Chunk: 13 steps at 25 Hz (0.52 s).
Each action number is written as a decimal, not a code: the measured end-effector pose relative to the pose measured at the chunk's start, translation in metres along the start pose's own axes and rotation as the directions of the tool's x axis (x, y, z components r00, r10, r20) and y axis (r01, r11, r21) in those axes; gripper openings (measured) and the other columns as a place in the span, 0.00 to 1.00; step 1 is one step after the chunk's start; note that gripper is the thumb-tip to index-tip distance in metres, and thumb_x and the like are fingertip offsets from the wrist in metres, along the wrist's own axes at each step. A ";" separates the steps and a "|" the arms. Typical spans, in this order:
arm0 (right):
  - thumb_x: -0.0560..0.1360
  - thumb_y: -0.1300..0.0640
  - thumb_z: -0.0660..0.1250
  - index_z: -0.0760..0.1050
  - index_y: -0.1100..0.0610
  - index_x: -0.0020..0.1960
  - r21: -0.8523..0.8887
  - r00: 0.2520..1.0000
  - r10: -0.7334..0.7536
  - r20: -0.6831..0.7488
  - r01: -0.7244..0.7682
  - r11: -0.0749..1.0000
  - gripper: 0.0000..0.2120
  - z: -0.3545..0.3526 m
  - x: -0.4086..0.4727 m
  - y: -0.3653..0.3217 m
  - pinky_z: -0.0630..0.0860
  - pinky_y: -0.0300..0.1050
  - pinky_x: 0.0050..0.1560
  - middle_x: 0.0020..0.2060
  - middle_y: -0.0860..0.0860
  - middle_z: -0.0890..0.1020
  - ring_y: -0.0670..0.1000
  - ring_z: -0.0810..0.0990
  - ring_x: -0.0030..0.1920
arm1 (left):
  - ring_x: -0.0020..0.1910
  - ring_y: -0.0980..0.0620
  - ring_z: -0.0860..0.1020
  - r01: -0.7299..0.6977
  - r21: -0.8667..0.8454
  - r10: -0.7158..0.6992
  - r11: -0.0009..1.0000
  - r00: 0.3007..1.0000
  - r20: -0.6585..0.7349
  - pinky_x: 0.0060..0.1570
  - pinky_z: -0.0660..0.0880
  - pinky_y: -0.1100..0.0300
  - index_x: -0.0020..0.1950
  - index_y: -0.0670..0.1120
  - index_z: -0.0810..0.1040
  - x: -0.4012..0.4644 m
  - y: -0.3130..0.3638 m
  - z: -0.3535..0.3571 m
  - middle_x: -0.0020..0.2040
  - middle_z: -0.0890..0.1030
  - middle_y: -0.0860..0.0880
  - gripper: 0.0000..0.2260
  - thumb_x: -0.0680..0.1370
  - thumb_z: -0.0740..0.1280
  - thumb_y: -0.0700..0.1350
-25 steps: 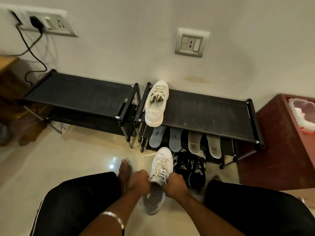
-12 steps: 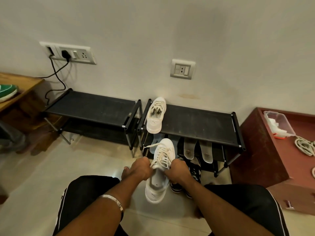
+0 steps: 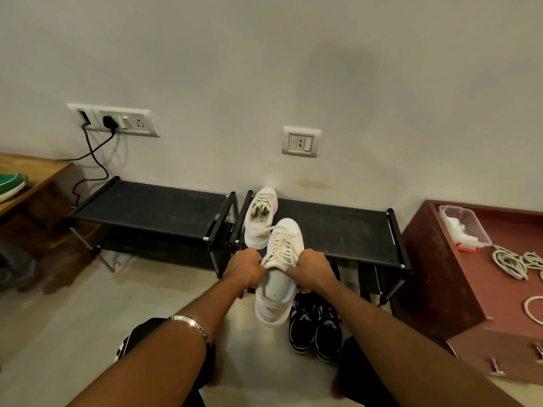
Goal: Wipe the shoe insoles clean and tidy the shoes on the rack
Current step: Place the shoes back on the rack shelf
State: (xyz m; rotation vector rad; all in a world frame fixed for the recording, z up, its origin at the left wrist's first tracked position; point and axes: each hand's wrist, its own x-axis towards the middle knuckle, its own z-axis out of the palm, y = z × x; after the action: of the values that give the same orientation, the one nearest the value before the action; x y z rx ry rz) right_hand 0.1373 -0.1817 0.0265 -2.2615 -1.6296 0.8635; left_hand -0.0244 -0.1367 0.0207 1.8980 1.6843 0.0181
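While your left hand [image 3: 245, 267] and right hand [image 3: 311, 268] grip the white lace-up sneaker [image 3: 279, 270] by its collar, held off the floor, it hangs before the right black metal shoe rack [image 3: 346, 230], whose top shelf carries its white mate [image 3: 260, 218] at the left end; black-and-white sneakers [image 3: 316, 327] sit just below.

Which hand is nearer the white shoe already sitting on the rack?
Left. The left hand grips the held shoe just below the white shoe on the rack; the right hand is further right.
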 end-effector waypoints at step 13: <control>0.70 0.51 0.69 0.73 0.54 0.36 0.018 0.998 0.005 -0.067 -0.003 1.000 0.10 -0.051 0.110 0.001 0.83 0.48 0.39 0.33 0.53 0.80 0.55 0.83 0.36 | 0.42 0.44 0.83 -0.083 0.015 0.083 0.996 0.995 -0.060 0.43 0.81 0.53 0.40 0.44 0.78 0.114 0.043 -0.023 0.40 0.82 0.44 0.05 0.76 0.66 0.41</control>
State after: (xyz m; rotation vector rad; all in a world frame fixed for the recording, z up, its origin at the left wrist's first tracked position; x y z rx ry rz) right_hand 0.1907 -0.0729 0.0303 -2.2573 -1.5829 0.7915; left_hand 0.0273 -0.0244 0.0167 1.9940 1.6473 0.0992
